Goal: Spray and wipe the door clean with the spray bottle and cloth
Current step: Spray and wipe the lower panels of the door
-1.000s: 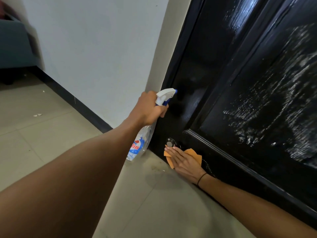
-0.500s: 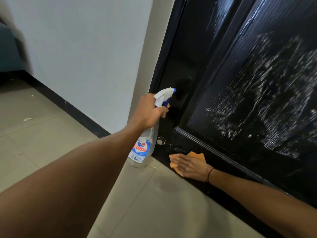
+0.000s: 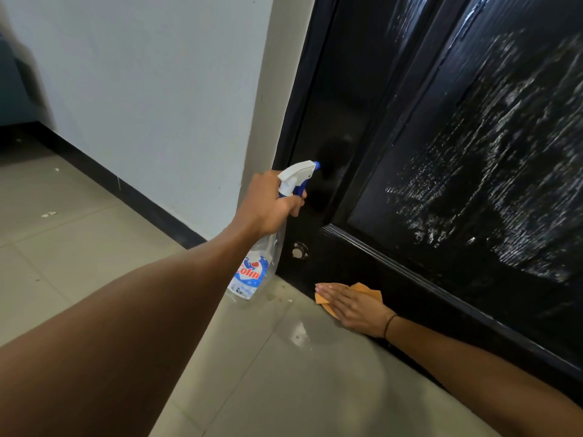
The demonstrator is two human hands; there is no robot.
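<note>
**Cloth pressed low on the black door, spray bottle aimed at it**

The glossy black panelled wooden door [image 3: 441, 152] is standing at the right of the view, its recessed panel showing whitish streaks of wet spray. A thin orange cleaning cloth [image 3: 362, 290] is lying flat against the door's bottom rail, just above the floor. The right hand [image 3: 350, 305] is pressing on the cloth with its fingers [image 3: 328, 290] stretched out straight and close together, grasping nothing; a dark band is circling its wrist.

Up and to the left, the left hand [image 3: 268, 203] is gripping the neck of a clear plastic spray bottle [image 3: 252, 272] with a white-and-blue trigger head and a blue-and-red label. Its fingers are curled round the trigger, and the nozzle is pointing at the door's left stile. The bottle is hanging in the air, tilted, near the door's lower corner.

A small round metal fitting [image 3: 299, 251] is sitting on the door between the bottle and the cloth. A pale wall [image 3: 157, 105] with a dark skirting strip [image 3: 126, 187] is running off to the left, and the beige tiled floor [image 3: 79, 263] is showing a wet patch near the cloth.
</note>
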